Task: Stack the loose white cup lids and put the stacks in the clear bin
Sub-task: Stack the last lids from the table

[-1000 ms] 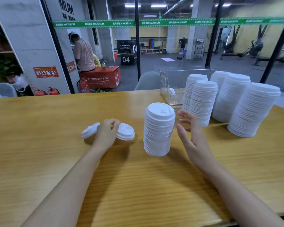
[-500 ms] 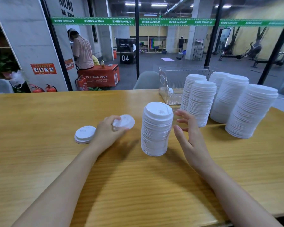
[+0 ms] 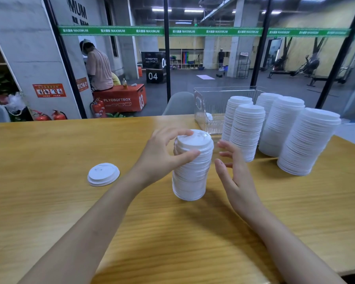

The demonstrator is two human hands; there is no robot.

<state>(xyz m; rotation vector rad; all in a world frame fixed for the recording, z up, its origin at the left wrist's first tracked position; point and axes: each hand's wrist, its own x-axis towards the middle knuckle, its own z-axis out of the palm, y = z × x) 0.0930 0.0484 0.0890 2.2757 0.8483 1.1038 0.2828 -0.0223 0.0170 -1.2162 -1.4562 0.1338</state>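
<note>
The near stack of lids (image 3: pixel 192 167) stands upright on the wooden desk (image 3: pixel 49 201) about the middle of the view, its topmost lid (image 3: pixel 196 138) sitting on it a little askew. The left hand (image 3: pixel 162 154) grips the upper part of this stack from the left: the fingers curl over the far rim of the topmost lid and the thumb presses against the near side a few lids lower. The right hand (image 3: pixel 234 173) hangs just right of the stack, palm turned towards it, fingers spread and lightly bent, holding nothing; a thin gap seems to lie between the fingertips and the lids. To the left of the stack, well apart from it, a single loose lid (image 3: pixel 103 174) lies flat on the desk, top up. To the far right five taller stacks (image 3: pixel 281 128) of white lids stand close together in a cluster. Behind them, at the desk's far edge, sits the clear bin (image 3: pixel 205 103), with one small white piece low inside it, too small to tell clearly. Beyond the desk a grey chair (image 3: pixel 179 103) faces a glass wall, and through it a person (image 3: pixel 98 66) sits on a red box (image 3: pixel 121 99) in a gym hall.
</note>
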